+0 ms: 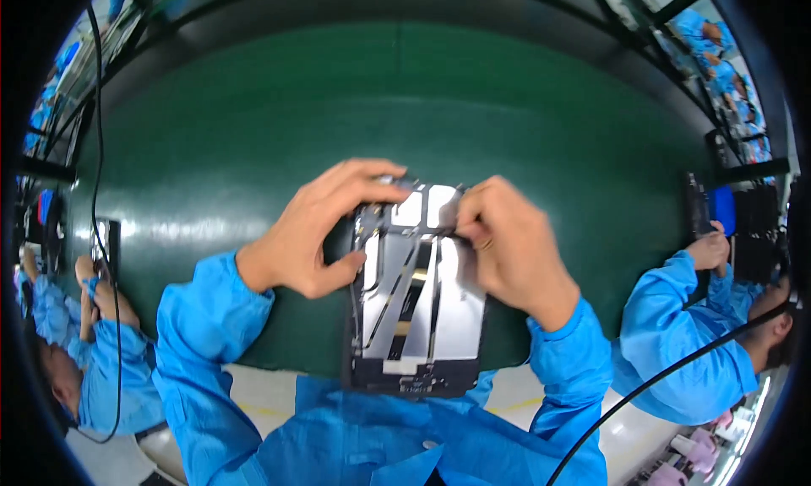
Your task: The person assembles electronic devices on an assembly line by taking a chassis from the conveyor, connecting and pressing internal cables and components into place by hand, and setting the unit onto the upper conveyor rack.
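A flat rectangular electronic panel (418,309) with silver metal plates, dark flat cables and a black frame lies in front of me, its near end hanging over the table's front edge. My left hand (317,233) grips the panel's far left corner, thumb on its left side and fingers curled over the top. My right hand (511,245) rests on the far right part, fingertips pinching at a dark strip that crosses the panel near its top. Both my sleeves are bright blue.
The green table (405,106) stretches away ahead. One co-worker in blue (93,351) sits at my left, and another (684,342) at my right handles a dark part. A black cable (97,148) hangs at the left, and another (667,372) crosses the lower right.
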`<state>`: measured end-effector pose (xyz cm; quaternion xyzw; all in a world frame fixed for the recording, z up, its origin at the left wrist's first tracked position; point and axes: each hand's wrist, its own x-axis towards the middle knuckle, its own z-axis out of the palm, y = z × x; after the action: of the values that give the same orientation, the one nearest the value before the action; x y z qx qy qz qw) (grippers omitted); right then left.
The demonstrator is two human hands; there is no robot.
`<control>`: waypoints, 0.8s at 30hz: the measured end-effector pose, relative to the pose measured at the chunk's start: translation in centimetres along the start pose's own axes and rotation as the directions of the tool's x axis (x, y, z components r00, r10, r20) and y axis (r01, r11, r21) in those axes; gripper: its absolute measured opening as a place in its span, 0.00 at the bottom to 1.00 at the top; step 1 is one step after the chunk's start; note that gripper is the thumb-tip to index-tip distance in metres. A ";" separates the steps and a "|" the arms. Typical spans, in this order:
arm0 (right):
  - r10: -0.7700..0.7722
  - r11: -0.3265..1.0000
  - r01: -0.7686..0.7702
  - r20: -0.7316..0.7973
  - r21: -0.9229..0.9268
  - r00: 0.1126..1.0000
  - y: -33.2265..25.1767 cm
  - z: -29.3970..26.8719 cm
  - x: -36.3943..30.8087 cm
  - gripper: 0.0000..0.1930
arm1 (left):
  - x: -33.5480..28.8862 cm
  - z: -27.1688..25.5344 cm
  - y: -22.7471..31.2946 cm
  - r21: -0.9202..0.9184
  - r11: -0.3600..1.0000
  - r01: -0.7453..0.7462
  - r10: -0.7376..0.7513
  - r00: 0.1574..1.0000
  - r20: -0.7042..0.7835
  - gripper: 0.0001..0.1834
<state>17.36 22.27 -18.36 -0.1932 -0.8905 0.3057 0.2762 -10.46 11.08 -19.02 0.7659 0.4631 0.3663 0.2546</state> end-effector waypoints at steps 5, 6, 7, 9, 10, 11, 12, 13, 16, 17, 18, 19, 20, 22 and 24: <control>0.015 0.999 -0.008 0.142 -0.052 0.990 -1.0 -1.6 0.2 0.13 | -0.9 0.4 -0.2 0.021 0.999 0.045 -0.046 0.998 0.031 0.46; 0.052 0.999 -0.048 0.177 -0.026 0.983 -1.0 -1.6 0.1 0.13 | -0.9 0.2 -0.1 0.027 0.998 0.056 -0.057 0.998 0.032 0.46; 0.086 0.996 -0.085 0.187 -0.010 0.979 -0.8 -1.7 -0.2 0.14 | -0.8 0.2 0.0 0.008 0.999 0.048 -0.048 0.998 0.041 0.48; 0.107 0.994 -0.105 0.158 -0.019 0.982 -0.8 -1.4 -0.3 0.14 | -0.7 0.0 0.4 -0.043 0.997 0.070 -0.068 0.997 0.048 0.52; 0.129 0.992 -0.126 0.130 -0.031 0.983 -0.8 -1.3 -0.4 0.13 | -0.7 0.0 0.5 -0.039 0.996 0.075 -0.073 0.996 0.048 0.52; 0.125 0.992 -0.123 0.132 -0.026 0.983 -1.0 -1.3 -0.5 0.13 | -0.7 0.0 0.5 -0.044 0.996 0.073 -0.071 0.996 0.048 0.52; 0.143 0.989 -0.137 0.156 -0.046 0.977 -1.2 -1.5 -0.4 0.13 | -0.8 0.0 0.5 -0.050 0.996 0.071 -0.069 0.996 0.049 0.52; 0.164 0.986 -0.154 0.181 -0.070 0.970 -1.3 -1.6 -0.4 0.12 | -0.9 0.0 0.3 -0.050 0.996 0.074 -0.072 0.996 0.049 0.52; 0.135 0.987 -0.116 0.191 -0.107 0.972 -1.3 -1.5 -0.2 0.11 | -1.2 0.1 -0.3 -0.088 0.993 0.076 -0.071 0.996 0.060 0.54; 0.132 0.988 -0.114 0.190 -0.103 0.973 -1.3 -1.5 -0.1 0.11 | -1.3 0.1 -0.3 -0.095 0.991 0.093 -0.088 0.995 0.055 0.54; 0.139 0.985 -0.114 0.202 -0.129 0.970 -1.4 -1.5 -0.2 0.10 | -1.3 0.2 -0.3 -0.101 0.989 0.110 -0.106 0.993 0.050 0.53; 0.145 0.982 -0.113 0.214 -0.154 0.966 -1.6 -1.4 -0.2 0.10 | -1.2 0.2 -0.2 -0.096 0.989 0.114 -0.110 0.993 0.048 0.53; 0.139 0.983 -0.108 0.214 -0.148 0.967 -1.8 -1.4 -0.2 0.10 | -1.1 0.2 0.0 -0.098 0.988 0.118 -0.113 0.992 0.050 0.53; 0.159 0.973 -0.120 0.199 -0.197 0.967 -2.1 -1.2 -0.4 0.10 | -0.9 0.3 0.0 -0.097 0.988 0.124 -0.119 0.992 0.050 0.52; 0.161 0.971 -0.122 0.183 -0.207 0.970 -1.8 -1.0 -0.5 0.10 | -0.8 0.7 -0.3 -0.057 0.996 0.074 -0.073 0.997 0.024 0.50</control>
<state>17.98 21.13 -16.72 -0.2511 -0.9230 0.2541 0.1431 -10.33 10.40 -19.90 0.7445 0.4776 0.3616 0.2949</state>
